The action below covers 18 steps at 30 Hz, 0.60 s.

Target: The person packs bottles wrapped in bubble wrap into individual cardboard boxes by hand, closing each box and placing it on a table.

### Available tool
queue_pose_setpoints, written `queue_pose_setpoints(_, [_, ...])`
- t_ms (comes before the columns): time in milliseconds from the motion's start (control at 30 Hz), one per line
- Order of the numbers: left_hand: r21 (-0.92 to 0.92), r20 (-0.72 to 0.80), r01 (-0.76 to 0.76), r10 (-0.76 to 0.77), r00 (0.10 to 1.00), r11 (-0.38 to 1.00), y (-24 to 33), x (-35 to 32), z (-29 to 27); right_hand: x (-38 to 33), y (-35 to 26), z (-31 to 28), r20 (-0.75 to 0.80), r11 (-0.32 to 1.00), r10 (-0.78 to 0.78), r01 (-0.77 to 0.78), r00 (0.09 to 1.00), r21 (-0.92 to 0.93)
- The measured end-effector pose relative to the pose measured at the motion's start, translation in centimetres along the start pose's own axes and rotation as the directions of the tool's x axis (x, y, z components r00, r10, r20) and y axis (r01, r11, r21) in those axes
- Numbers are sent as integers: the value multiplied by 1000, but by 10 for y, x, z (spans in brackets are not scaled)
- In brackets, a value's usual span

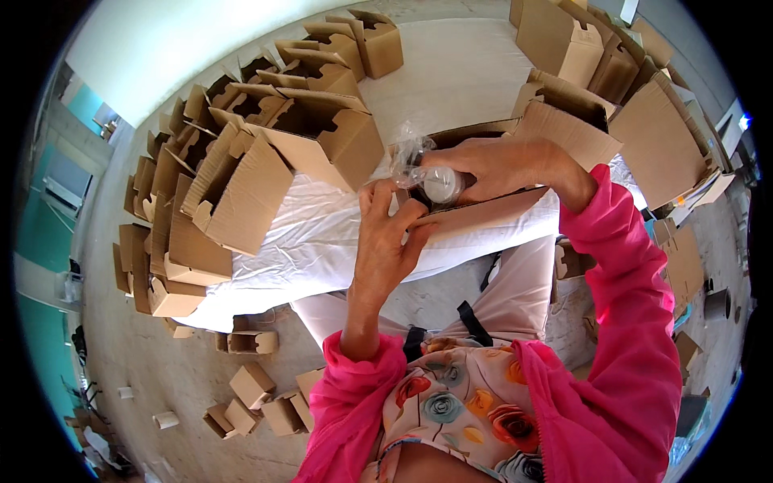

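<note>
An open brown cardboard box (491,208) lies in front of me on a white-covered table. My right hand (503,167) reaches over it with fingers curled around a container with a pale round cap (441,185), low in the box's left part. Clear crinkled plastic (409,154) sticks up beside the cap. My left hand (386,235) is at the box's left end, fingers bent and thumb against the near side, gripping that corner. The container's body and some fingertips are hidden inside the box.
Rows of open cardboard boxes (330,133) curve along the table's left and far side. More boxes (656,145) stand close by on the right. A white cloth (314,229) covers the table. Small cartons (252,385) lie on the floor at lower left.
</note>
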<state>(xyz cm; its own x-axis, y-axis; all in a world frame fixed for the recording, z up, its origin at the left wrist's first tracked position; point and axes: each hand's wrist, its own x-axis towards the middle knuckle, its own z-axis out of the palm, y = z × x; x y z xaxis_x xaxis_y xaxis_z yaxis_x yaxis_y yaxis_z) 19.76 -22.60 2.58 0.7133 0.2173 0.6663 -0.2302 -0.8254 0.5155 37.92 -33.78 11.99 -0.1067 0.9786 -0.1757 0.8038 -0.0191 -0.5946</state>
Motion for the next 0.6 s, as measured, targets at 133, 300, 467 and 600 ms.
queue_pose_setpoints(133, [-88,-14,-35,34,999,995,-2,2,8,12,14,9,57,987,28,-19,998,-159])
queue_pose_setpoints(300, [-96,-4,-13,13,1000,995,4,4,2,40,-2,8,276,897,320,-196,906,-397])
queue_pose_setpoints(467, [-73,-3,-46,46,999,996,-2,3,4,75,38,28,436,895,390,-224,811,-386])
queue_pose_setpoints(600, [-104,-35,-26,22,999,994,-3,1,9,64,35,30,376,887,458,-387,805,-251])
